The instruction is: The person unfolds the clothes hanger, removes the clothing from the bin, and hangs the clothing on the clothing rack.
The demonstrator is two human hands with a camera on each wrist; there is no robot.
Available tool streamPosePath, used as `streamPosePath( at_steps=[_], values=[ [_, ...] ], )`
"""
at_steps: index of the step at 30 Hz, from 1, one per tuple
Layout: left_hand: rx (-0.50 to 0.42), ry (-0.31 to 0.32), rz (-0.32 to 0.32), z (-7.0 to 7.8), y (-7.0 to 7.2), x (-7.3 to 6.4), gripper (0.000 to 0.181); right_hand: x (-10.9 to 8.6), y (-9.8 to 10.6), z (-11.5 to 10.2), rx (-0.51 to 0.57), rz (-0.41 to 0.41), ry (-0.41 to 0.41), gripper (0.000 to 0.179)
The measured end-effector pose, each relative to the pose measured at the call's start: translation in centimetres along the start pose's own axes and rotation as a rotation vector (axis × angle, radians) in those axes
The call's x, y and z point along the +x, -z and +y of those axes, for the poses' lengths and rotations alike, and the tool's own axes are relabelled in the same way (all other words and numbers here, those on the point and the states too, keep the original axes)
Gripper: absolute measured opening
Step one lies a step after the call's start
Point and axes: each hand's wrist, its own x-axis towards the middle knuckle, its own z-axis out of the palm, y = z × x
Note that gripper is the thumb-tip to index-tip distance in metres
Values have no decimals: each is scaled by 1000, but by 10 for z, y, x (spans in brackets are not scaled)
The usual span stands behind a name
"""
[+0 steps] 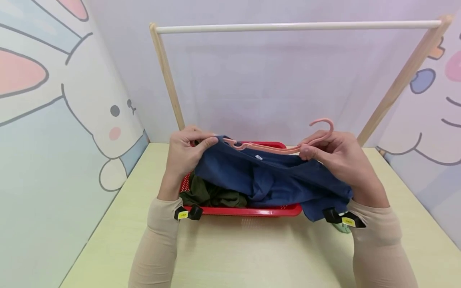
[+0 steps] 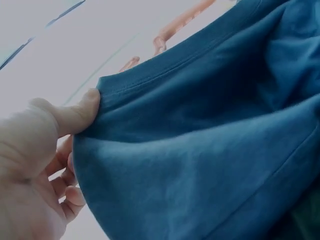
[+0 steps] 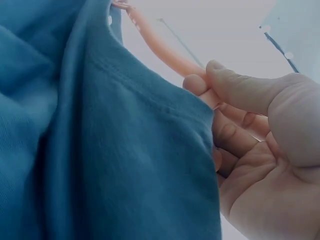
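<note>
A blue shirt (image 1: 234, 172) hangs in folds between both hands, a small white label (image 1: 259, 157) showing at its neckline. My left hand (image 1: 185, 152) pinches the neckline's left edge between thumb and fingers; in the left wrist view the thumb (image 2: 82, 112) presses on the cloth. A pink clothes hanger (image 1: 273, 149) lies along the neck opening, its hook standing up at the right. My right hand (image 1: 340, 156) pinches the hanger near the hook's base. In the right wrist view the shirt's edge (image 3: 165, 107) touches those fingers. Whether the hanger's left end is inside the shirt I cannot tell.
Below the shirt a red basket (image 1: 248, 211) holds a dark green garment (image 1: 212, 194). A rack with a white rail (image 1: 288, 27) and wooden posts (image 1: 403, 80) stands behind. Part of a light green thing (image 1: 341, 228) shows by the right wrist. Printed walls flank the table (image 1: 248, 256).
</note>
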Motion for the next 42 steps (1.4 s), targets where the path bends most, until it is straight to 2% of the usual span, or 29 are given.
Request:
streamPosePath(
  at_steps=[5,14,22,30,33,36,42],
  values=[
    [29,-91,-56,2,-13,-1,9,2,-8,-2,10,-2,18,12],
    [-8,-129,-112,10,-40,-5,10,2,-22,-7,-32,21,49,14],
    [4,-210,-174,19,-65,-10,9,4,-35,-12,-78,8,67,12],
    [-22,-198,-151,22,-75,-15,13,4,-44,-19,-146,21,67,13],
    [-29,-193,-185,23,-80,-17,15,5,-48,-19,-134,4,76,13],
    [3,-177,-226,23,-83,-18,17,5,-50,-18,-118,-8,72,13],
    [109,-111,-312,24,-73,-16,26,6,-47,-14,-141,15,51,12]
  ],
)
